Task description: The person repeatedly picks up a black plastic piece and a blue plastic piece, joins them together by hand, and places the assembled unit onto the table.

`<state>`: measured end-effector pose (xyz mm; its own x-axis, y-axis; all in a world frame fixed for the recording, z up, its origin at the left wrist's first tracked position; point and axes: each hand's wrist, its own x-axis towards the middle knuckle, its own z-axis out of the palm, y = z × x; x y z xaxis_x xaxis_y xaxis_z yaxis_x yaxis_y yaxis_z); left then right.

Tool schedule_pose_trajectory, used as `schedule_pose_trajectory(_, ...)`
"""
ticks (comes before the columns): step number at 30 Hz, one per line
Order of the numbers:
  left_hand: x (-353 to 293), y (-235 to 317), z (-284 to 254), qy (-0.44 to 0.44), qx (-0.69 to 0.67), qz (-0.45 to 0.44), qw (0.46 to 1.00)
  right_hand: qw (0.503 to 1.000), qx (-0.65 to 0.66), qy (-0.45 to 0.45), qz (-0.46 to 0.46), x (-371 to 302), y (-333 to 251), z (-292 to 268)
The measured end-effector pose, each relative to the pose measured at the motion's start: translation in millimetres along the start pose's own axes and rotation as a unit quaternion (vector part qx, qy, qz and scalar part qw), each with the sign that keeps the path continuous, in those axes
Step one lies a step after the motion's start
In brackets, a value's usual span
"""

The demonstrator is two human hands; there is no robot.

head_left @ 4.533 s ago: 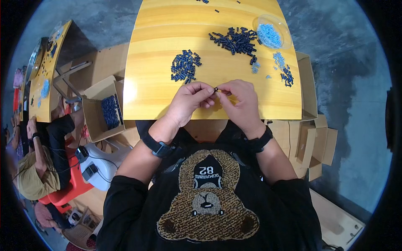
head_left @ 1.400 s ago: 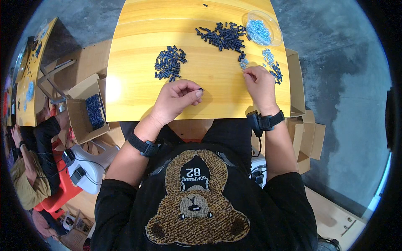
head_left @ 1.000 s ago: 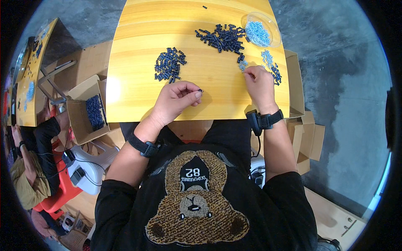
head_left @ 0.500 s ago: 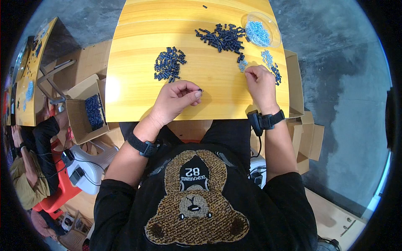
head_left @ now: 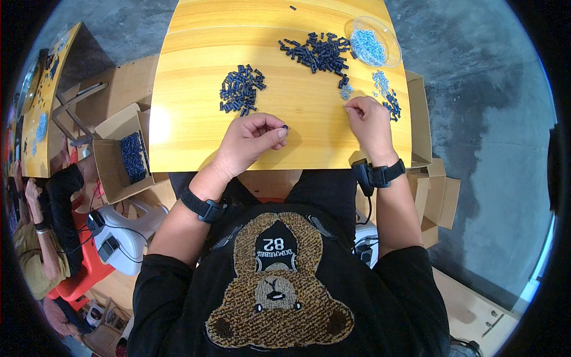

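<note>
Over one yellow table [head_left: 315, 149], one left hand [head_left: 251, 141] and one right hand [head_left: 370, 124] were held. One far heap [head_left: 318, 55] and one left heap [head_left: 241, 90] of black parts, and one clear dish [head_left: 395, 52], were set beyond. Since the earliest frame, the hands had been parted. The right fingers were closed narrowly near grey pieces [head_left: 346, 91]; any grip could not be told. One small black part [head_left: 285, 127], mostly hidden, was pinched in the left fingertips.

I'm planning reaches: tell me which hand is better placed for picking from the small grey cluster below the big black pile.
Probably the right hand: it sits just below the grey cluster. The left hand is farther away and holds a dark piece.
</note>
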<state>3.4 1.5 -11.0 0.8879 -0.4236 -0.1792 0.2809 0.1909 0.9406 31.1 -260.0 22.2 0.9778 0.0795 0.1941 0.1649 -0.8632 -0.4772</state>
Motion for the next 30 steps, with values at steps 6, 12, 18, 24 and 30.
schedule_pose_trajectory(6,-0.1,0.2,0.2,-0.001,0.007,0.000,1.000,0.999,0.028,0.019,-0.002,1.0,3.1,-0.2)
schedule_pose_trajectory(12,0.2,1.0,0.7,-0.002,0.000,0.000,1.000,0.999,0.036,0.005,0.000,-1.3,3.9,6.7)
schedule_pose_trajectory(18,-0.2,1.1,0.5,-0.003,0.006,0.000,1.000,1.000,-0.005,-0.013,-0.025,0.3,-0.9,10.1)
schedule_pose_trajectory(24,-2.5,2.4,3.2,0.006,-0.009,0.012,1.000,0.999,0.006,-0.040,-0.023,-5.6,-21.3,5.9)
schedule_pose_trajectory(30,-4.0,-1.1,5.8,0.019,-0.010,0.032,0.999,0.984,0.164,-0.071,0.026,-10.5,-45.1,-3.0)
